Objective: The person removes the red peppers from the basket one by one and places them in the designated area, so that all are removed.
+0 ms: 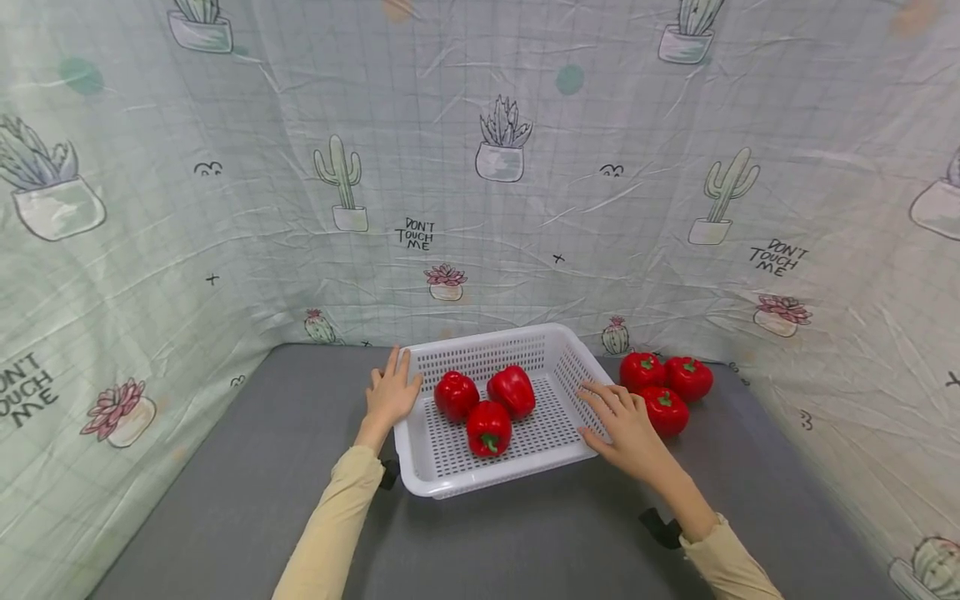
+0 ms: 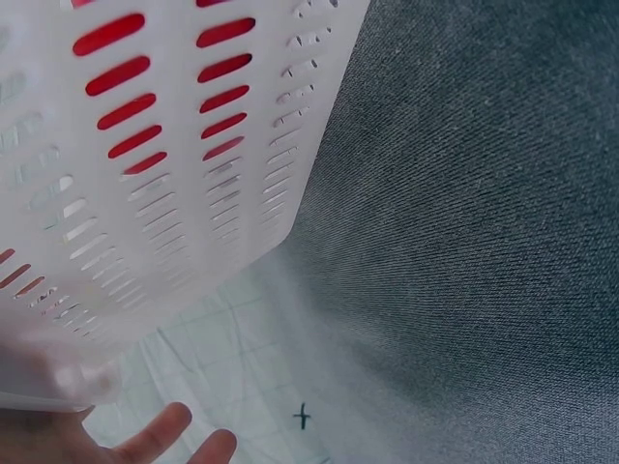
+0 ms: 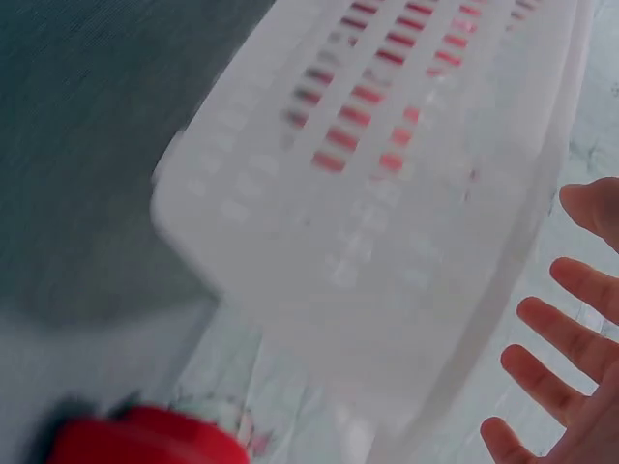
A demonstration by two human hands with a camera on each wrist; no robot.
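I see the white perforated basket (image 1: 480, 480) on the grey table (image 1: 247, 508), three red bell peppers (image 1: 488, 418) inside. Left hand (image 1: 392, 395) at left rim, fingers extended; right hand (image 1: 624, 423) by right rim, fingers spread. Three more peppers (image 1: 664, 403) sit beyond it.

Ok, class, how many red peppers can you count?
6. Inside the white basket: left pepper, right pepper, front pepper. To its right: back-left pepper, back-right pepper, near pepper, partly behind the right hand.
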